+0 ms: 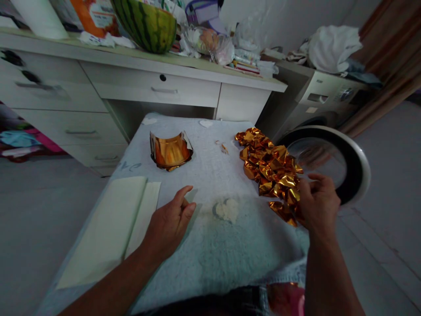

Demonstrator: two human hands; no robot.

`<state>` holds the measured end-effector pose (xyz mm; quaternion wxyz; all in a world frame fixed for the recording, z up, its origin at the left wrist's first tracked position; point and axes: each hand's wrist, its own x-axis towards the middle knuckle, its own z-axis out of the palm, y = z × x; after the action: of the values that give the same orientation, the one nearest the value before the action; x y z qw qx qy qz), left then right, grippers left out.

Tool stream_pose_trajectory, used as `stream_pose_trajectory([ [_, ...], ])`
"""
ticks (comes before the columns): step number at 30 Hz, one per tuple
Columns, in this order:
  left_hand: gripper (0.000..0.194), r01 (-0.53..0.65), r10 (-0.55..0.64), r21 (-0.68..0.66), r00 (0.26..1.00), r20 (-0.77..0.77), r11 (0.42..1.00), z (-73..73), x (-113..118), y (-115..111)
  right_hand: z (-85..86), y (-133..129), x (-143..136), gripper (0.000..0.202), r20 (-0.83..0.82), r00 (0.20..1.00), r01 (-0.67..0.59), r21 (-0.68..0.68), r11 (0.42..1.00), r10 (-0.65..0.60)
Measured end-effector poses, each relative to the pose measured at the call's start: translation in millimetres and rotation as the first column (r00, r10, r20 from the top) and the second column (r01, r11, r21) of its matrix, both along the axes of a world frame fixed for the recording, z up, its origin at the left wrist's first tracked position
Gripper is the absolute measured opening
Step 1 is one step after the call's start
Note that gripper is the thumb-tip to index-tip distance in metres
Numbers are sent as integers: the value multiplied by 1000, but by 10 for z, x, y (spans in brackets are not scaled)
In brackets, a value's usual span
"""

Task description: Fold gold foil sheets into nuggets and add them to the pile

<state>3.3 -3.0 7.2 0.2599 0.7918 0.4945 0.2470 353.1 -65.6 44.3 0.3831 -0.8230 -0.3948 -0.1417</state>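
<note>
My left hand (171,221) is over the cloth-covered table, its thumb and forefinger apart and nothing between them. At the right edge of a pile of shiny gold foil pieces (269,164), my right hand (317,202) has its fingers curled against the foil; what its fingertips hold, if anything, is hidden. A curved gold foil piece (171,151) stands at the back left of the table. Pale paper sheets (105,224) lie on the left side, beside my left forearm. Small gold scraps (224,148) rest left of the pile.
The table (213,245) has a light blue cloth. Behind it a white counter (197,70) with drawers carries a watermelon (148,26) and plastic bags. At the right is a washing machine (305,96) with its round door (357,166) open, close to my right hand.
</note>
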Motion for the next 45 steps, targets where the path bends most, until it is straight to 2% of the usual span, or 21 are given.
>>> stream_pose_trajectory([
  [3,46,-2,2,0,1000,-14,1000,-7,3,5,42,-53,-18,31,26,997,67,48,997,-68],
  [6,46,-4,4,-3,999,-42,1000,6,12,5,100,-79,-230,27,26,999,30,134,991,-34],
  [8,43,-1,1,3,999,-49,1000,19,14,1,130,-49,-446,25,-29,997,-59,172,983,65],
  [10,38,1,0,15,1000,-28,1000,29,9,-3,150,25,-688,19,-70,967,-234,149,961,246],
  [11,36,-8,8,23,1000,-7,1000,33,3,-5,158,77,-810,15,-99,930,-345,94,934,354],
  [12,34,-28,27,27,999,21,999,34,-5,-7,166,137,-929,13,-126,874,-470,30,882,470],
  [13,32,-57,56,30,997,55,998,35,-16,-8,174,201,-1043,12,-155,803,-589,-58,806,576],
  [15,27,-128,122,36,983,140,991,31,-40,-12,192,337,-1251,9,-167,673,-735,-258,627,721],
  [20,19,-223,187,62,916,355,973,-7,-90,-45,179,649,-1643,18,-164,501,-754,-565,335,850],
  [24,16,-266,204,78,870,449,961,-65,-107,-76,76,839,-1884,18,-115,417,-684,-693,228,902],
  [25,16,-274,206,85,864,460,958,-73,-108,-78,39,873,-1942,17,-97,396,-676,-703,218,913],
  [28,15,-282,201,105,857,474,954,-30,-103,-70,-93,933,-2101,18,-58,383,-696,-674,247,922],
  [30,14,-265,189,115,876,444,957,62,-102,-54,-191,939,-2181,19,-36,394,-738,-608,292,919],
  [35,15,-64,54,57,983,176,996,383,-209,-8,-369,946,-2215,18,-53,398,-792,-524,314,916],
  [40,20,-79,75,106,996,38,991,553,-458,65,-337,1130,-2156,25,-12,421,-797,-482,363,907],
  [42,22,-97,94,109,995,28,989,553,-510,95,-298,1253,-2171,26,16,422,-787,-490,375,906],
  [45,22,-97,97,68,995,5,993,475,-484,107,-268,1453,-2254,29,80,415,-776,-489,398,907],
])
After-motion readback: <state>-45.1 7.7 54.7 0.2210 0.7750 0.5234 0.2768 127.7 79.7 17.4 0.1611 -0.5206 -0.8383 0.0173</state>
